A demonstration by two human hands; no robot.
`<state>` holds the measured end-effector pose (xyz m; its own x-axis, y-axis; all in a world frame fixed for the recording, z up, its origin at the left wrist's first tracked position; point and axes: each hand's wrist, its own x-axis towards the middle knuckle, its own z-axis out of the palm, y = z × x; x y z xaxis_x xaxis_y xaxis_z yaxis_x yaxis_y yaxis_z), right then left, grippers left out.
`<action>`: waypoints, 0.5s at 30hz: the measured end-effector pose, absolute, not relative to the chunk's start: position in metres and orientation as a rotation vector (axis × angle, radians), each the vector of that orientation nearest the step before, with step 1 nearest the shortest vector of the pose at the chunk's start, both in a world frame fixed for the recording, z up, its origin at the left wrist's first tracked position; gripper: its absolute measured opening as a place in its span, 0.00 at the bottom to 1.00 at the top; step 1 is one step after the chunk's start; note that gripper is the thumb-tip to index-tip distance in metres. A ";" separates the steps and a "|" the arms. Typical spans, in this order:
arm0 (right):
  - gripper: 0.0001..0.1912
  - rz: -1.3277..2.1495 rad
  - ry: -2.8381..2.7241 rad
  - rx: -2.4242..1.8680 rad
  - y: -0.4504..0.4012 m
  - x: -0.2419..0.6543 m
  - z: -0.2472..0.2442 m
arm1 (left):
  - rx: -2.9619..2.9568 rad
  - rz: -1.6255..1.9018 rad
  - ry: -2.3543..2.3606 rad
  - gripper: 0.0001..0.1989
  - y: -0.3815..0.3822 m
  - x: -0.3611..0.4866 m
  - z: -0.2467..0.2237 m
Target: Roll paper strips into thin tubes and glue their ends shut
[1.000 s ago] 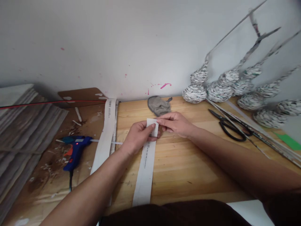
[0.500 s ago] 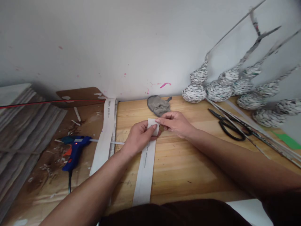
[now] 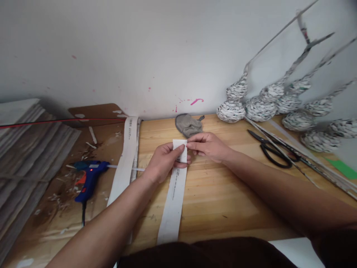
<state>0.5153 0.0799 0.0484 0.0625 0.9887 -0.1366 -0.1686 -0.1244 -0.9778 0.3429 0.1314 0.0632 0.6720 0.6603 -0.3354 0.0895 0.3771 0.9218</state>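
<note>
A long white paper strip (image 3: pixel 175 193) with printed text runs from my lap edge up the wooden table to both hands. My left hand (image 3: pixel 166 159) grips its upper end, thumb on top and fingers underneath. At the strip's upper right edge, my right hand (image 3: pixel 208 147) pinches the paper between thumb and fingertips. Just beyond the hands lies a grey cloth (image 3: pixel 189 125). To the left, a stack of similar paper strips (image 3: pixel 122 160) stretches along the table's side.
A blue glue gun (image 3: pixel 90 180) with a lit red light lies on brown cardboard, beside stacked folded paper (image 3: pixel 30 156). Black scissors (image 3: pixel 272 149) and thin paper rods (image 3: pixel 315 162) are at right. Several woven gourd shapes (image 3: pixel 231 110) stand against the wall.
The strip's upper end has shifted slightly left in my hands. My right fingertips have moved from over its top corner to its right edge.
</note>
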 end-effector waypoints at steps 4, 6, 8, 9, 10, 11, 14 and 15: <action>0.14 1.290 -0.985 -1.215 0.079 0.513 0.046 | 1.221 0.429 0.779 0.17 0.130 0.343 0.062; 0.13 1.270 -1.000 -1.220 0.079 0.512 0.047 | 1.267 0.436 0.784 0.16 0.129 0.343 0.061; 0.13 1.250 -1.009 -1.240 0.078 0.512 0.048 | 1.317 0.453 0.789 0.16 0.129 0.343 0.061; 0.13 1.243 -1.008 -1.250 0.078 0.511 0.048 | 1.345 0.462 0.793 0.15 0.128 0.343 0.060; 0.13 1.239 -1.003 -1.259 0.078 0.511 0.048 | 1.376 0.470 0.796 0.15 0.128 0.343 0.060; 0.13 1.237 -0.995 -1.265 0.078 0.511 0.048 | 1.411 0.475 0.798 0.14 0.128 0.342 0.060; 0.14 1.232 -0.971 -1.282 0.078 0.510 0.048 | 1.531 0.477 0.808 0.11 0.128 0.341 0.058; 0.14 1.223 -0.969 -1.295 0.078 0.510 0.048 | 1.569 0.481 0.812 0.11 0.128 0.340 0.057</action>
